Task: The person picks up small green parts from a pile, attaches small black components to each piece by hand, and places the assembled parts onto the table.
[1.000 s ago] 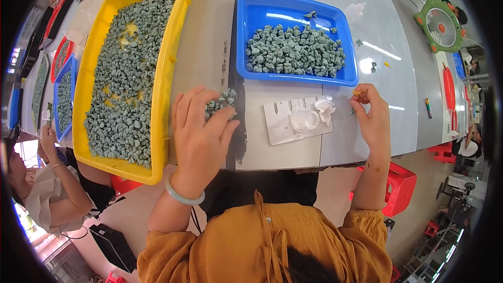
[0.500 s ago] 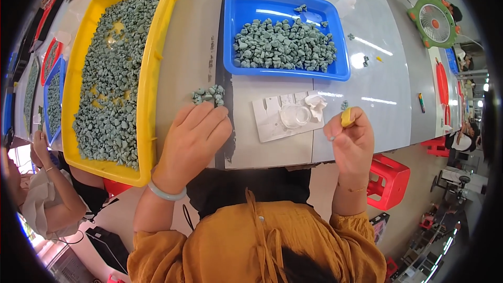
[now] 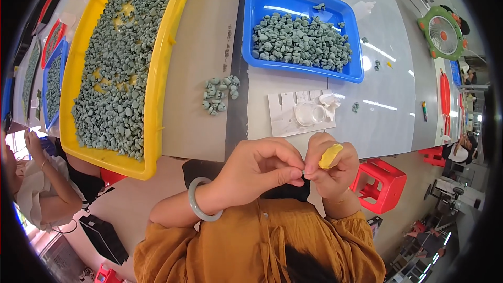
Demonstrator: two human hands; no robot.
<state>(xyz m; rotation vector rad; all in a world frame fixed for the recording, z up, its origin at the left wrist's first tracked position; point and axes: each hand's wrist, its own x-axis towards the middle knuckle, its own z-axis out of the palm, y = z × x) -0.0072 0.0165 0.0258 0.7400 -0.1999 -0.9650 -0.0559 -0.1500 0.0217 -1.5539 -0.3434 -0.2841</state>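
Observation:
In front of my body, above the table's near edge, my two hands meet fingertip to fingertip. My left hand [image 3: 262, 166], with a pale bangle [image 3: 195, 199] on its wrist, pinches thumb against forefinger. My right hand [image 3: 335, 170] is curled, a yellow finger cover [image 3: 330, 156] on one finger. Between the touching tips a bit of a small grey-green piece [image 3: 303, 172] shows; the fingers hide most of it. Beyond my left hand lies a small heap of grey-green pieces [image 3: 219, 94]. A white slab [image 3: 277, 118] bearing a round clear dish [image 3: 309, 114] is beyond my right hand.
A long yellow tray [image 3: 166, 47] full of grey-green pieces stands at left, a blue tray [image 3: 304, 71] of similar pieces at the back. Few loose pieces lie right of it. A green fan [image 3: 441, 32] is far right, a red stool [image 3: 381, 184] below the edge. Someone sits at left.
My left hand has left the heap of pieces and come right and nearer to my body. My right hand has moved slightly left and nearer; the fingertips now meet.

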